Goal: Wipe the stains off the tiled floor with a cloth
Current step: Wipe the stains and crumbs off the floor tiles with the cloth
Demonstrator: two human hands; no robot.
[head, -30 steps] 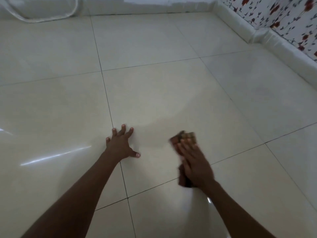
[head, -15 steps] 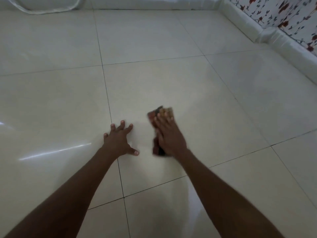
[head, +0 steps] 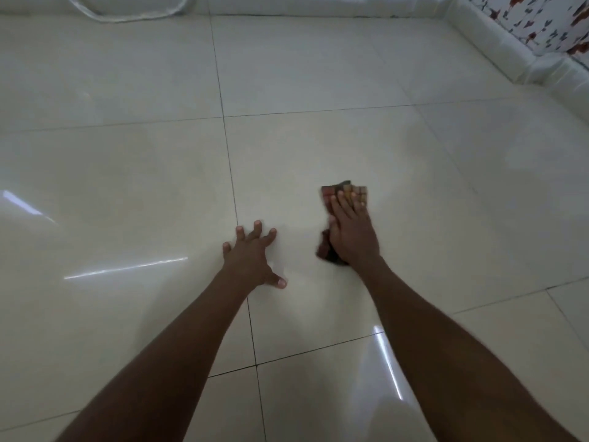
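Observation:
A small checked cloth [head: 331, 192] in dark red and yellow lies on the glossy cream tiled floor [head: 318, 145]. My right hand [head: 352, 232] presses flat on the cloth with straight fingers, and cloth edges show beyond the fingertips and at the wrist side. Spread flat on the tile to the left, my left hand [head: 251, 258] rests across a grout line, fingers splayed. A faint dull smear [head: 529, 161] shows on the tile to the right.
A white skirting [head: 497, 49] runs along the right wall under flower-patterned covering [head: 541, 20]. A loop of clear hose or cable [head: 134, 14] lies at the far left by the back wall. Light reflections streak the tiles.
My right hand slid the cloth away from me and leftward, then back to the right. My left hand stayed planted on the floor.

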